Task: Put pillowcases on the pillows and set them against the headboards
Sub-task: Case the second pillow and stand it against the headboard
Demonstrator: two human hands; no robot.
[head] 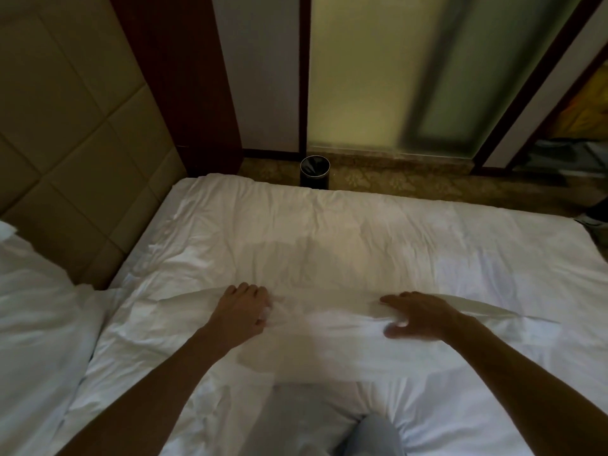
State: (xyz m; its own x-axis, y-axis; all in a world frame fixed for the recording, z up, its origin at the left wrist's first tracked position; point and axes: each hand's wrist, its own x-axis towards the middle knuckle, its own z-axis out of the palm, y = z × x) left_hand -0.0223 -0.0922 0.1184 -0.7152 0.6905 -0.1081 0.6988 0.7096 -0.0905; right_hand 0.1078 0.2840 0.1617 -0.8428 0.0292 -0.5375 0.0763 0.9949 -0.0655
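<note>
On bed (362,225): left hand (243,307) grips white pillowcase (329,337); right hand (419,315), fingers spread, rests on it.

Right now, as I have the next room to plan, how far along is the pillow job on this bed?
Done: little shows; a white bundle lies by the headboard at left, whether a finished pillow I cannot tell. In hand: the left hand grips the white cloth, the right hand lies spread on it. Left: setting pillows against the headboard.
</note>
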